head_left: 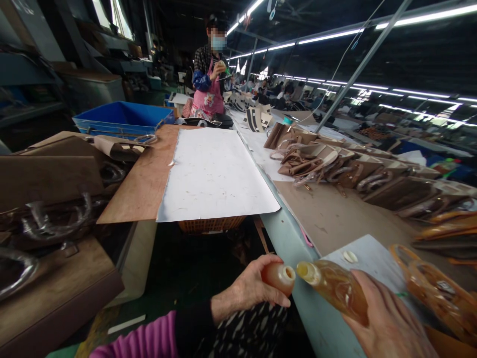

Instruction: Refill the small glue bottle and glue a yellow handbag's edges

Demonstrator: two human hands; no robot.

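Left hand (249,284) around one small bottle (275,276), right hand (387,315) around one larger amber bottle (338,284)

We're looking from head height, forward and down, the view tilted: left hand (253,284) and right hand (387,315) close up, near side; sheet (219,174) farther out; lights (324,38) slanting across far right.

Nothing I can read from my end: no legible label, brand, number or sign. Printed patch (208,100) on the pink apron (200,101) is too small for me to make out.
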